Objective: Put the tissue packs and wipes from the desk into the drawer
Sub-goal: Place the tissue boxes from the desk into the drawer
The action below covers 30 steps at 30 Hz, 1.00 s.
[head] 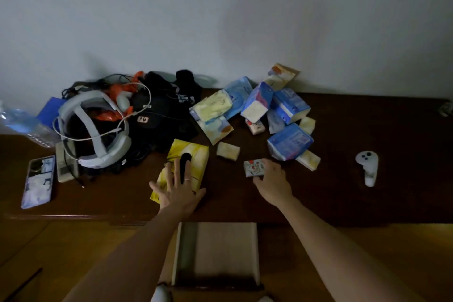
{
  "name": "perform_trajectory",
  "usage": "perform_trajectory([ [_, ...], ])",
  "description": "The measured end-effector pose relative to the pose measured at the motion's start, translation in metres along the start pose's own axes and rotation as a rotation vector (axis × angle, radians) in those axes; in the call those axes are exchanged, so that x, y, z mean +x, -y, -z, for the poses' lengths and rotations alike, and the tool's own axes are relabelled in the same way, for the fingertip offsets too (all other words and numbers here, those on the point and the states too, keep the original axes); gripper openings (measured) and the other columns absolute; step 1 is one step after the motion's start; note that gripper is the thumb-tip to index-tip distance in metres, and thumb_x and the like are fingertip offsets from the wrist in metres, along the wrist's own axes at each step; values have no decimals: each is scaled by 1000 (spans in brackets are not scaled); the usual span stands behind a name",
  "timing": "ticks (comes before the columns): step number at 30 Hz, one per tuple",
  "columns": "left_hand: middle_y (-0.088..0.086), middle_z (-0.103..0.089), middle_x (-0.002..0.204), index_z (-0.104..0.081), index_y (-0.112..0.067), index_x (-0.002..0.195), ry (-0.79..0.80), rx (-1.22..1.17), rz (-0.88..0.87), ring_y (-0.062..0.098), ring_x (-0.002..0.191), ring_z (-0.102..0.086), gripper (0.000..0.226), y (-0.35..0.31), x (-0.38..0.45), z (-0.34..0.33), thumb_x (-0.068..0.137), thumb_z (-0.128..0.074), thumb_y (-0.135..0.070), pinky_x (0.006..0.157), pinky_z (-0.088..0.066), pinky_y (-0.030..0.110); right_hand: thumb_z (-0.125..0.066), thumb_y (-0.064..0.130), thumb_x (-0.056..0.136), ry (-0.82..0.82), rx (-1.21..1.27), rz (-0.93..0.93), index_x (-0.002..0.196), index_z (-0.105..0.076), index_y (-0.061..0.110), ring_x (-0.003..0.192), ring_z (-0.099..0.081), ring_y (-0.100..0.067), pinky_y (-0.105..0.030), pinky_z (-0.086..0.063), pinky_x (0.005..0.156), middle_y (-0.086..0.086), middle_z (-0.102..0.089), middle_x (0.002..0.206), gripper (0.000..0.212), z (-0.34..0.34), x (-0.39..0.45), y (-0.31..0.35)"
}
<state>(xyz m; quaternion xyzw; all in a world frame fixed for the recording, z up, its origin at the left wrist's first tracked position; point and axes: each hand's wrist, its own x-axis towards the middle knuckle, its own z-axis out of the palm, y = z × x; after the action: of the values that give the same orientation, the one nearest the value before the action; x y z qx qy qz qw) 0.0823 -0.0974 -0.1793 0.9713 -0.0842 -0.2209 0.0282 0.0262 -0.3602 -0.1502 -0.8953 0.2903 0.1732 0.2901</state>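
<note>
A big yellow tissue pack lies on the dark wooden desk near its front edge. My left hand rests flat on it with fingers spread. My right hand closes around a small white pocket tissue pack with a red print. Behind it lies a heap of several blue packs, pale yellow packs and small loose packs. The drawer stands pulled out below the desk edge, its pale bottom bare.
At the left sit a white headset on black cables and bags, a phone, a remote and a plastic bottle. A white hand controller lies at the right. A white wall rises behind the desk.
</note>
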Motion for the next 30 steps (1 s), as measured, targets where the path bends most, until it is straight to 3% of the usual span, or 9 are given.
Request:
perform_trajectory([
  [5, 3, -6, 168, -13, -31, 158, -341, 5, 16, 29, 153, -3, 76, -4, 0, -32, 92, -35, -63, 106, -18, 68, -50, 47, 100, -286, 266, -377, 155, -15, 40, 141, -30, -41, -53, -41, 103, -18, -10, 162, 66, -11, 64, -13],
  [8, 4, -10, 167, -15, -30, 158, -414, 45, 7, 30, 153, -7, 79, -2, 5, -41, 90, -36, -62, 105, -21, 67, -49, 60, 97, -269, 413, -480, 154, -16, 49, 146, -19, -43, -56, -31, 111, -18, -4, 165, 67, -12, 100, -22],
  [11, 4, -9, 167, -16, -29, 158, -441, 73, 11, 29, 153, -6, 79, 0, 8, -48, 90, -37, -62, 105, -21, 66, -51, 68, 92, -232, 398, -392, 153, -23, 51, 148, -14, -40, -54, -23, 114, -11, -10, 166, 69, -21, 121, -40],
  [14, 4, -10, 167, -31, -22, 153, -449, 87, 17, 29, 153, -6, 75, 0, 10, -48, 90, -39, -62, 105, -22, 66, -55, 68, 90, -266, 506, -323, 152, -33, 47, 147, -19, -35, -52, -29, 112, -1, -21, 164, 69, -26, 124, -54],
  [17, 5, -12, 166, -50, -13, 132, -465, 100, 22, 30, 153, -6, 65, 1, 11, -50, 88, -42, -61, 103, -22, 65, -60, 44, 97, -374, 609, -280, 143, -53, 33, 137, -43, -27, -38, -42, 103, -5, -43, 152, 48, -21, 117, -53],
  [19, 6, -12, 166, -54, -11, 124, -480, 100, 14, 31, 153, -7, 63, 2, 12, -51, 88, -42, -61, 102, -23, 65, -53, 27, 103, -487, 474, -169, 136, -61, 23, 131, -50, -27, -28, -38, 91, -8, -47, 147, 34, -17, 101, -44],
  [23, 6, -15, 166, -60, -8, 117, -439, 57, 6, 30, 153, -7, 63, 0, 7, -42, 90, -41, -61, 102, -24, 66, -47, 21, 104, -650, 258, 49, 146, -49, 25, 137, -45, -24, -29, -43, 92, -9, -34, 157, 42, -22, 31, -18],
  [26, 4, -21, 163, -62, -10, 113, -379, -23, 2, 27, 150, -15, 65, 6, -13, -29, 84, -40, -64, 100, -30, 61, -49, 23, 103, -653, 219, 154, 151, -41, 28, 137, -45, -25, -28, -46, 84, -9, -29, 160, 49, -36, -32, -9],
  [30, 4, -23, 162, -59, -17, 107, -402, -45, -105, 30, 145, -24, 59, 31, -91, -36, 77, -49, -66, 102, -33, 62, -52, 18, 102, -618, 273, 228, 150, -45, 22, 133, -51, -28, -31, -55, 75, -12, -32, 158, 48, -72, -109, -16],
])
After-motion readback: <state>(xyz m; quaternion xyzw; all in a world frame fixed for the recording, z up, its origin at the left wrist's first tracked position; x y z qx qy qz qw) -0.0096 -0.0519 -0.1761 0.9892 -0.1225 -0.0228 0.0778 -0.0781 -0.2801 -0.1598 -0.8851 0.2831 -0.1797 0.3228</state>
